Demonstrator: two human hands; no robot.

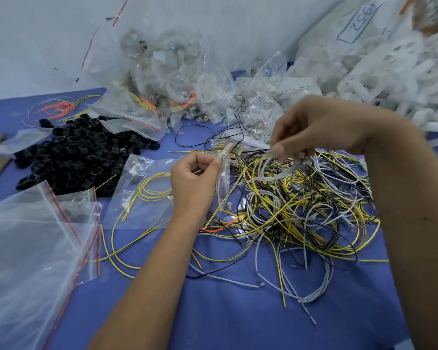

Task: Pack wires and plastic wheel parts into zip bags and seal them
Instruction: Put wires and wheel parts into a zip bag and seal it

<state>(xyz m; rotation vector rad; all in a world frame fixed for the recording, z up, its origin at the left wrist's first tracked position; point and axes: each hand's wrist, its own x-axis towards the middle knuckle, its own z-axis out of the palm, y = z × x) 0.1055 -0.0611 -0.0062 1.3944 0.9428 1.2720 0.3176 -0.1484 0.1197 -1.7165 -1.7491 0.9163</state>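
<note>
My left hand (194, 179) pinches the rim of a small clear zip bag (224, 183) that hangs over the blue table, with yellow wire inside it. My right hand (311, 127) hovers just right of the bag and pinches a bundle of white wires (276, 170) that curve down toward the tangled heap of yellow, black and white wires (301, 210). A second small bag (139, 195) holding yellow wires lies flat to the left of my left wrist.
Black wheel parts (79, 155) are piled at the left. Filled zip bags (167, 84) are stacked at the back. White plastic wheel parts (390, 72) are heaped at the far right. Empty zip bags (31, 248) lie at the near left. Orange wires (58, 107) lie far left.
</note>
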